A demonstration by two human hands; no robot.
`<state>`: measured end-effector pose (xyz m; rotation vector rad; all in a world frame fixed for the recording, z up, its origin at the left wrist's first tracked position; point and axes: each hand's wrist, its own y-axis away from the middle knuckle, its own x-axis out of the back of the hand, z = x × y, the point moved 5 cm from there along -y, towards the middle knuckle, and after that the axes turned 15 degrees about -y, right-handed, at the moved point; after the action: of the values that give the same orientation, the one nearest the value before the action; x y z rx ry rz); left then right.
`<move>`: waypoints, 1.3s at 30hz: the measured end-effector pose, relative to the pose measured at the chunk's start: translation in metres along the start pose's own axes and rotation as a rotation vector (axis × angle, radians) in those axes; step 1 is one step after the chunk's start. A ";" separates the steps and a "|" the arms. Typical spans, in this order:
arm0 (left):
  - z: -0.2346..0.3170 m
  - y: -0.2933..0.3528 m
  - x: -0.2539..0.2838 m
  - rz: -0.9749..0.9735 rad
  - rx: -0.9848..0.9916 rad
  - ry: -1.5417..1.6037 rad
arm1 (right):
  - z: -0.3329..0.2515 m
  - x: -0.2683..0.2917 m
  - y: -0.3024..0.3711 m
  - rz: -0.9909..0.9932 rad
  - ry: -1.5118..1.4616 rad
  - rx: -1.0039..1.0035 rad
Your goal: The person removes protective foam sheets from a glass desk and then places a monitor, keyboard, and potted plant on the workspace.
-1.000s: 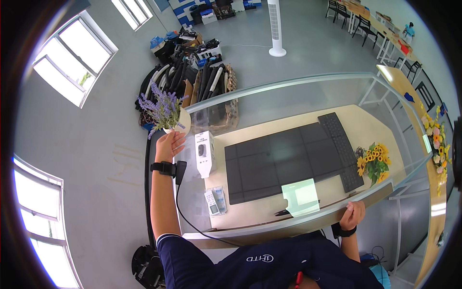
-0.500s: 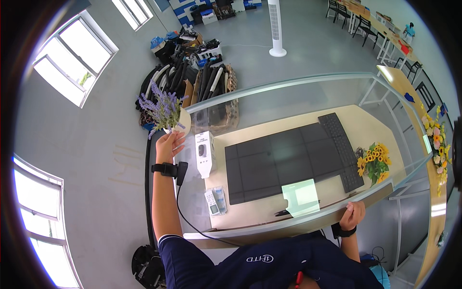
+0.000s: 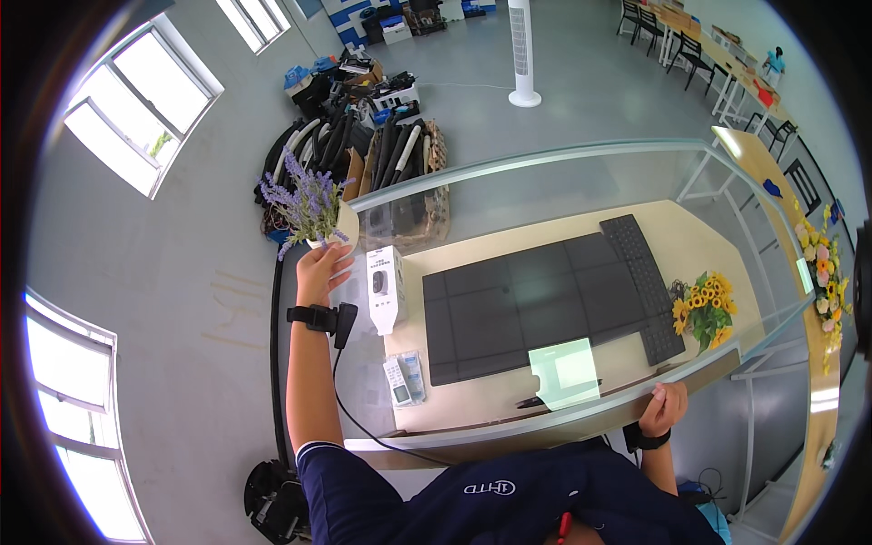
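My left hand [image 3: 321, 272] reaches to the far left corner of the glass-edged table. Its fingers are stretched and slightly apart, with the fingertips at the lower side of a pale pot [image 3: 347, 229]. Purple lavender-like flowers [image 3: 304, 202] lean out of the pot toward the left. I cannot tell whether the fingertips press on the pot. Just right of this hand is a white box [image 3: 385, 286] with a dark device pictured on it. My right hand [image 3: 664, 408] rests at the table's near edge, fingers curled in, with nothing visible in them.
A white remote [image 3: 398, 381] lies beside a small clear packet. A dark mat [image 3: 522, 304] covers the middle, with a black keyboard [image 3: 639, 272] and sunflowers [image 3: 707, 309] to its right. A black cable [image 3: 363, 425] runs from my left wrist. A white tower fan [image 3: 521, 54] stands beyond.
My left hand has shifted very slightly up and right, closer against the pot. The pot looks unmoved, and my right hand stays at the table edge.
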<state>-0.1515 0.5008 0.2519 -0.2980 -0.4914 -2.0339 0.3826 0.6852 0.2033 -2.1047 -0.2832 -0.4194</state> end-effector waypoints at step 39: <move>-0.002 0.420 -0.031 -0.929 -0.901 0.059 | 0.021 0.059 0.048 -0.443 -0.691 -0.141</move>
<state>0.2301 0.3412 0.3294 -0.6144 0.4779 -3.0774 0.4574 0.6796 0.1793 -2.2620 -1.1609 0.0613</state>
